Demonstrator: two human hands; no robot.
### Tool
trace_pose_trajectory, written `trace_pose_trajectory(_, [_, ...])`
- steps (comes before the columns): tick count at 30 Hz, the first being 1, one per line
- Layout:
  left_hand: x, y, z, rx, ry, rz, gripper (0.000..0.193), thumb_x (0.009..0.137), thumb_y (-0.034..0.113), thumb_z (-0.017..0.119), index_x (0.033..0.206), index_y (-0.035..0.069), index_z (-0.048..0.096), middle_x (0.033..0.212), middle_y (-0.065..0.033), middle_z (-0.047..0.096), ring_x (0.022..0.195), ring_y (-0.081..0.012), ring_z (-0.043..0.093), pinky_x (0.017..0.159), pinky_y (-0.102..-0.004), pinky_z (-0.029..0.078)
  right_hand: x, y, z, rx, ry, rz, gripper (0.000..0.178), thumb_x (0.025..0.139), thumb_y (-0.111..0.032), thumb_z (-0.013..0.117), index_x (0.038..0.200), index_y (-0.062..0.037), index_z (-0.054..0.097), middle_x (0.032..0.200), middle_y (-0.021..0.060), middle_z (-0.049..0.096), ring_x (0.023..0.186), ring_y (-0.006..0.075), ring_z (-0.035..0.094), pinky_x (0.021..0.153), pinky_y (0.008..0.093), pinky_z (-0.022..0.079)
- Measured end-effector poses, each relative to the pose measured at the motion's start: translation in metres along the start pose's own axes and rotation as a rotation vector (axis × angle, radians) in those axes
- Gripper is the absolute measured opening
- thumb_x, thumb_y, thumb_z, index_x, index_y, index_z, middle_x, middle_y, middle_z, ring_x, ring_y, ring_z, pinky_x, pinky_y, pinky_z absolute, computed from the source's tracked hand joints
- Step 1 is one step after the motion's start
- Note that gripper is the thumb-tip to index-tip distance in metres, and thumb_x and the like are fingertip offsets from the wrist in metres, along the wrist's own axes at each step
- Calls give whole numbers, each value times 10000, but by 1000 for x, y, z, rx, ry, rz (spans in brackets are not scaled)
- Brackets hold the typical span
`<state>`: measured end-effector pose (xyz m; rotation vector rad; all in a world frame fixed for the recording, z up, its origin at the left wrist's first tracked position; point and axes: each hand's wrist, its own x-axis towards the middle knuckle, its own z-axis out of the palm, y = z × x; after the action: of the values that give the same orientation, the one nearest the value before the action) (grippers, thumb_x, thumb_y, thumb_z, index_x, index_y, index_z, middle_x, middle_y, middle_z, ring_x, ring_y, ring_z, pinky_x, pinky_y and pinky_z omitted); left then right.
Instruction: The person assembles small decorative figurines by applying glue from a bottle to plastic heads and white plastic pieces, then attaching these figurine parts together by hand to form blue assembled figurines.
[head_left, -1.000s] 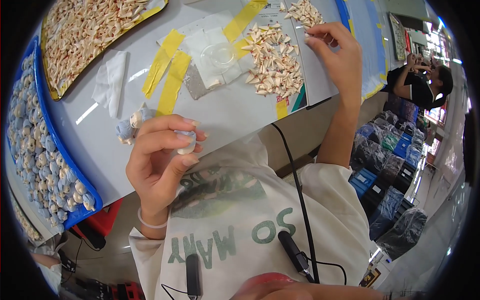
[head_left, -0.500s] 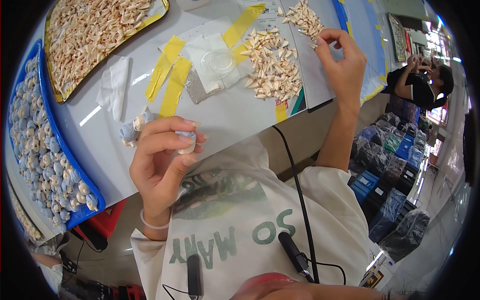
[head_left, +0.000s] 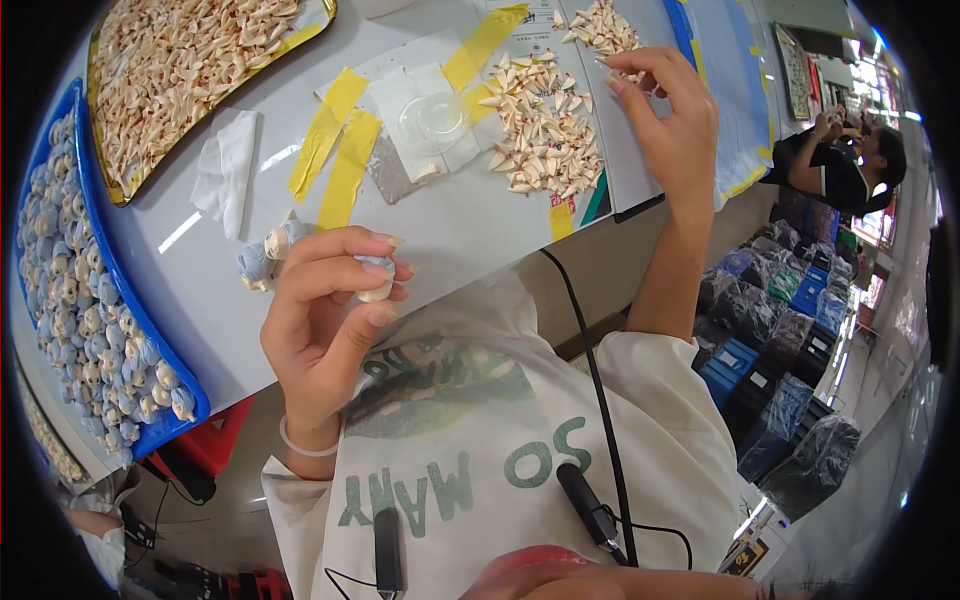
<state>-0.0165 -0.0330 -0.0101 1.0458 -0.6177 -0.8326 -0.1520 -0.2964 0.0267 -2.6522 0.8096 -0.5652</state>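
Observation:
My left hand (head_left: 325, 315) holds a small light-blue and cream figurine head (head_left: 376, 280) between thumb and fingertips, just past the table's near edge. Two similar blue and cream figurine pieces (head_left: 265, 255) rest on the table beyond its knuckles. My right hand (head_left: 672, 125) is at the far right of the table, thumb and forefinger stretched out a little apart. Its fingertips are at the near end of a small heap of cream pointed pieces (head_left: 600, 25). Some pieces show between the fingers; none is plainly gripped. A larger heap of such pieces (head_left: 545, 125) lies to its left.
A tray (head_left: 325, 22) full of pointed pieces is at the far left, beside a blue tray (head_left: 165, 365) of figurine heads. A clear round dish (head_left: 440, 122), yellow tape (head_left: 350, 165) and a white cloth (head_left: 228, 170) lie between. Another person (head_left: 840, 165) sits at the right.
My right hand has moved left and slightly away from me, and its thumb and forefinger now stretch further out. The left hand with the figurine head is almost still.

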Motion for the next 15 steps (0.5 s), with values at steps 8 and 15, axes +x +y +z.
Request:
trace_pose_trajectory(8, [0,3,2,2,-6,-17,182,775,-14,585,946,-10,523,1048,-166,484,858,-228,561,715,-314,497,4,23,-1,-42,143,-109,129,717,-34,579,837,-62,618,862,47,565,780,234,533,699,311,432])
trace_pose_trajectory(15, [1,1,2,14,2,-43,180,781,-7,582,950,-9,520,1054,-165,483,867,-229,560,728,-315,492,22,-37,-1,40,26,-85,135,735,4,545,854,20,608,935,127,560,851,269,528,751,328,408])
